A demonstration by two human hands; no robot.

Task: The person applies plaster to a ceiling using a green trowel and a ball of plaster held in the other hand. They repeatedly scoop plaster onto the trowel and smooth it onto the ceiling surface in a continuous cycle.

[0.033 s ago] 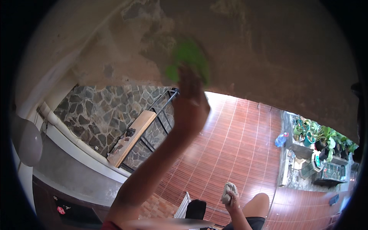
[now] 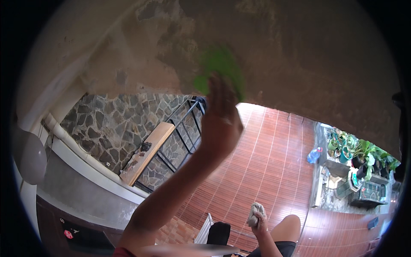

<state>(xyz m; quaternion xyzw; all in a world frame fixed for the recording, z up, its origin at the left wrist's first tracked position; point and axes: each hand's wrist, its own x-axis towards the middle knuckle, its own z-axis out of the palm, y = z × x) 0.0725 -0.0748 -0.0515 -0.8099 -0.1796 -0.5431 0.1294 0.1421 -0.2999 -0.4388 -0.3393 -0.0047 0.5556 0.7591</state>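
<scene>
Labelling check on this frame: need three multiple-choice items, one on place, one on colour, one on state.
1. Where is the green pad?
A. on the floor
B. pressed against the stained overhead surface
C. on the wooden plank

2. What colour is the tiled floor?
A. reddish brown
B. blue
C. white

3. What is the right hand doing?
A. hanging free
B. gripping a grey cloth
C. touching the plants

Key: 1 B, the left hand holds it up there; 2 A, red-brown tiles; 3 B, fingers closed round the cloth.
</scene>
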